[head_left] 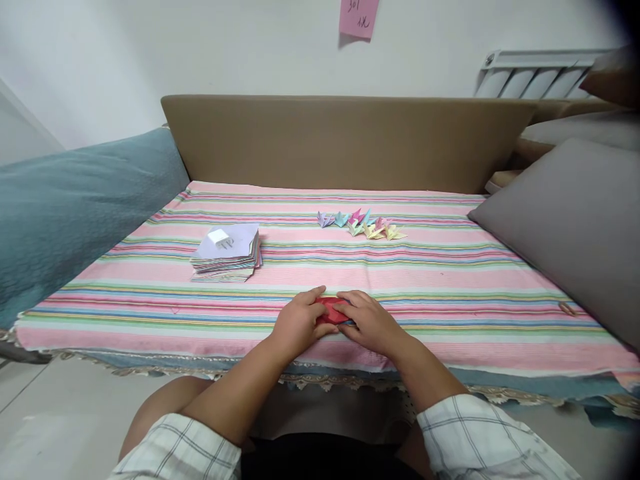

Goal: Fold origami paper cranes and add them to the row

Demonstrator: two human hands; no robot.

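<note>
A folded piece of red paper lies on the striped cloth near its front edge, between my two hands. My left hand grips its left side, with the fingers bent over the paper. On the right side my right hand presses and holds it, the fingertips close to those of the left. Parts of the paper are hidden beneath the fingers. Farther back on the cloth stand several small folded paper cranes in purple, blue, green, pink and yellow.
To the left is a stack of paper sheets with a white charger plug on top. The striped cloth covers the seat. A brown backrest rises behind it. A grey cushion leans at right, a blue-covered armrest at left.
</note>
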